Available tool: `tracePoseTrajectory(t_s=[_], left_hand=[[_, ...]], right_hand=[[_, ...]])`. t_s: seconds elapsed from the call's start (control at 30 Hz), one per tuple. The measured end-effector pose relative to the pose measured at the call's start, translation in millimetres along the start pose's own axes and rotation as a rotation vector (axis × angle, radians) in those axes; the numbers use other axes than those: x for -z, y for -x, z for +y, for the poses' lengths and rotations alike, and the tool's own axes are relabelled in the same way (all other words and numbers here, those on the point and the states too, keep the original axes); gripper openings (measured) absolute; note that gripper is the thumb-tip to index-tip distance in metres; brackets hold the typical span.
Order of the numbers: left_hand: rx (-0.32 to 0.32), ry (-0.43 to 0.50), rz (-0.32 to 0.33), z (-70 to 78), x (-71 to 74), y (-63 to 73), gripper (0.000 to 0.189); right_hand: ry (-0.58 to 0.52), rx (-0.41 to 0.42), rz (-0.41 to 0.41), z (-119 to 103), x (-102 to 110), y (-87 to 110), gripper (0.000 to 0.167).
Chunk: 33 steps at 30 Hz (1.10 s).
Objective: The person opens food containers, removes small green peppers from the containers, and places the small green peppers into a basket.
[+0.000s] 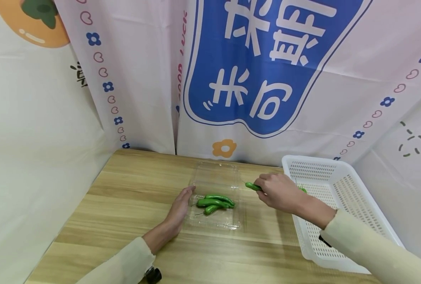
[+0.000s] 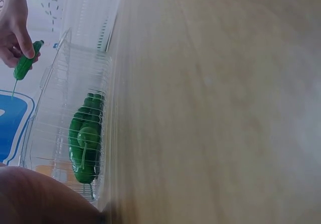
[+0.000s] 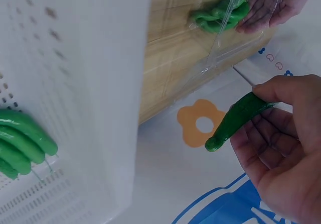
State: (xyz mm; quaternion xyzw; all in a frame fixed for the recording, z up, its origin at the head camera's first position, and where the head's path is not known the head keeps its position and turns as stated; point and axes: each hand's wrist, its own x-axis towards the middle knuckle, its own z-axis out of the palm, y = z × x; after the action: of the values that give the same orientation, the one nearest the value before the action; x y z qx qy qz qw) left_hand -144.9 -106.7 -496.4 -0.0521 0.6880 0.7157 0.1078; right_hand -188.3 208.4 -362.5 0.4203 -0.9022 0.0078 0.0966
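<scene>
My right hand (image 1: 279,192) pinches a green chili pepper (image 3: 235,119) between thumb and fingers, raised in the space between the plastic box and the basket. The hinged clear plastic box (image 1: 215,176) lies on the table with its lid folded back toward the wall. Several green peppers (image 1: 215,202) rest together in its near half. Along the box's left side, my left hand (image 1: 177,208) touches the wall with extended fingers. In the left wrist view, the peppers (image 2: 86,138) show through the ribbed side of the box.
A white perforated basket (image 1: 361,201) stands at the right, partly covered by my right forearm. Several green peppers (image 3: 22,141) lie inside it. The wooden table (image 1: 125,197) ends at a printed cloth (image 1: 143,98) hanging behind it.
</scene>
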Motion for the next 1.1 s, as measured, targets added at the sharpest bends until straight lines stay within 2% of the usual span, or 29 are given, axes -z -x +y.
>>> tracePoseTrajectory(t_s=[0.33,1.1], left_hand=[[-0.002,-0.006,-0.004,-0.2,0.2,0.2,0.054],[0.009,-0.01,0.001,0.5,-0.2,0.3,0.054]], right_hand=[[0.009,-0.111,-0.014,19.4,6.3,21.2,0.007],[-0.014,-0.27,-0.029,57.2,16.0,64.1,0.004]])
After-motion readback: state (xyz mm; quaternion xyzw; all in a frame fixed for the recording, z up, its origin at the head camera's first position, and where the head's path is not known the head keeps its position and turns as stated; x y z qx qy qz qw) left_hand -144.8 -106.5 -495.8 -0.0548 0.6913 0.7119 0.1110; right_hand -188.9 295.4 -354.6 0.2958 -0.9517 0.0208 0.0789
